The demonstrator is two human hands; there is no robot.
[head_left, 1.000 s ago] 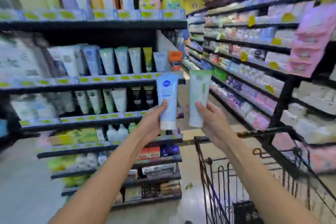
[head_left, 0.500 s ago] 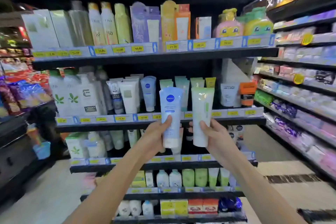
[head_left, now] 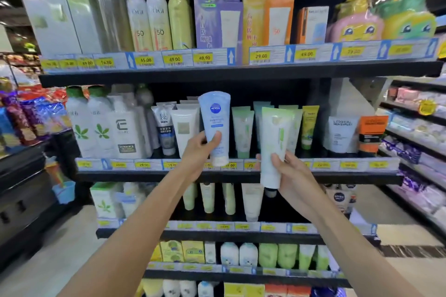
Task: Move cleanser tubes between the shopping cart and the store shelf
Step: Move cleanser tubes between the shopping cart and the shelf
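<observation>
Near the middle of the frame the left hand [head_left: 198, 152] grasps a pale blue plastic cleanser tube with a round dark blue Nivea logo [head_left: 215, 125], thumb across its front and fingers curled behind its lower half, white cap pointing down. The tube stands nearly upright, tilted slightly, in front of the second black store shelf from the top [head_left: 239, 176], its cap level with the strip of yellow price labels [head_left: 144, 165] along that shelf's front edge. Just right of centre the right hand [head_left: 293, 176] grips a white cleanser tube with a light green crimped top [head_left: 275, 144] around its lower part, thumb on the front, cap down; this tube hangs a little lower, its cap overlapping the dark shelf edge. The two held tubes are near each other but apart. Between and behind them, standing on the shelf, is a similar white and green tube [head_left: 242, 131]; left of the blue tube stands a plain white tube with a beige square label [head_left: 184, 130] and beside it a grey and white men's tube [head_left: 164, 128]. At the far right of the same shelf sits an orange and black L'Oreal box [head_left: 371, 132]. On the shelf above, toward the upper left, stand two white and yellow spray cans marked 50 [head_left: 148, 17]. Both bare forearms reach up from the bottom of the frame.
</observation>
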